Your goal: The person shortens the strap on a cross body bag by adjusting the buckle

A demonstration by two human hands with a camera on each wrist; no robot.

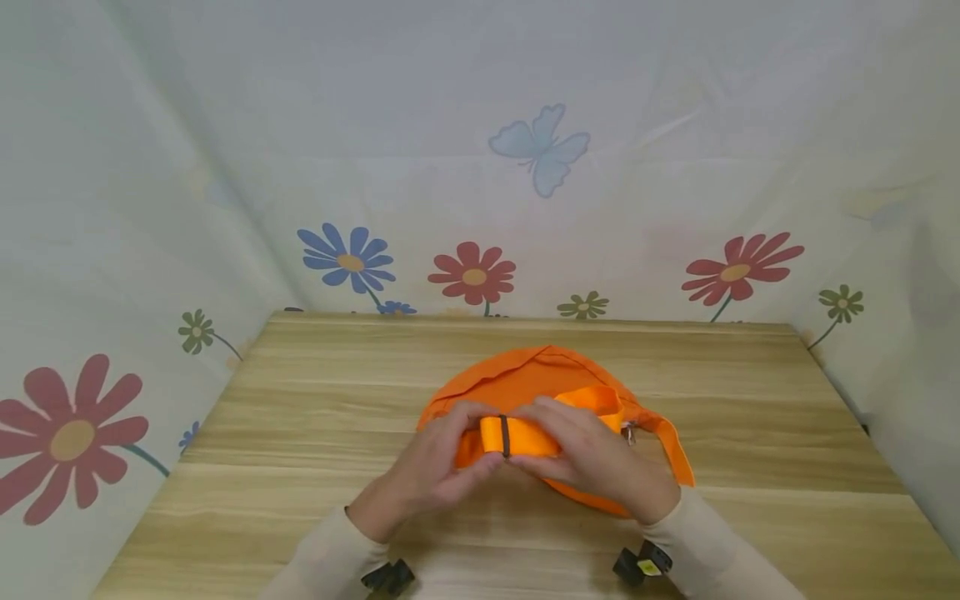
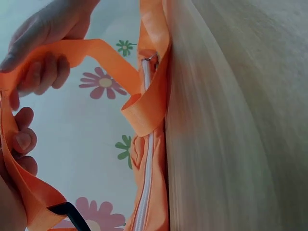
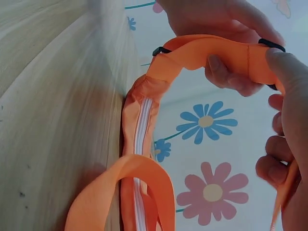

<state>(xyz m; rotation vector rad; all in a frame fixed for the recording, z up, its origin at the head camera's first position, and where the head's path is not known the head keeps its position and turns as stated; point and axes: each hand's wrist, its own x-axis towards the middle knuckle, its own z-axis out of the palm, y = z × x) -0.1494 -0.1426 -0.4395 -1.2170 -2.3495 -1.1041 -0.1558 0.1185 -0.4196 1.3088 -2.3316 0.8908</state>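
The orange bag (image 1: 525, 379) is lying flat on the wooden tabletop (image 1: 300, 433), near its middle, with its white zipper (image 3: 141, 130) running along the bag's length. The orange strap (image 1: 525, 436) is being held above the near edge of the bag, between the bag and the person.

The left hand (image 1: 435, 467) and the right hand (image 1: 592, 458) are meeting over the strap, fingertips almost touching. Both hands are pinching the strap: thumbs under it, fingers (image 3: 226, 72) curled over it. The black slider (image 1: 505, 435) is sitting on the strap between the two hands, slightly nearer the left hand.

The held section of strap is running left to right across the head view, its long axis roughly parallel to the near edge of the tabletop. From the right hand the strap is looping back toward the bag and joining it at the bag's right end, beside the zipper end (image 2: 148, 60). Neither hand is touching the bag body.
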